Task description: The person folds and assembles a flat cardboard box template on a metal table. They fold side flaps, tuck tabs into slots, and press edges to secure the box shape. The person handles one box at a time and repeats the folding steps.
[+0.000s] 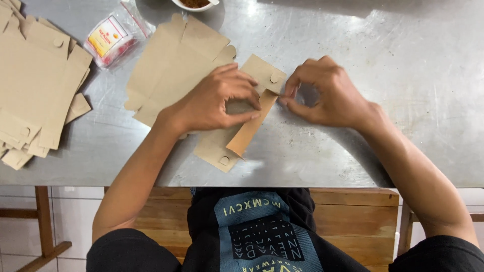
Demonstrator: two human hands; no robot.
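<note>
Left hand: left hand [214, 100] lies palm down on the flat kraft paper box blank [237, 118], fingers curled and pressing its middle, thumb along the folded flap [250, 128].
Right hand: right hand [327, 93] is closed in a pinch, thumb and fingertips nipping the blank's upper right edge, just beside the round tab.
Box blank: it lies flat on the steel table [383, 75], close to the near edge; its lower corner sits just short of that edge, one narrow flap folded up and over.
Neighbours: a second loose blank [171, 65] touches it on the left and runs under the left wrist; a stack of blanks [38, 85] sits well apart at the far left, overhanging nothing.
Open room: right of the hands, bare scratched steel, wide and free.
Far side: a small clear packet with a red and yellow label [108, 40] near the stack; a white bowl [195, 4] cut by the top edge.
Below: a wooden bench [353, 211] and pale tiled floor [20, 242].
</note>
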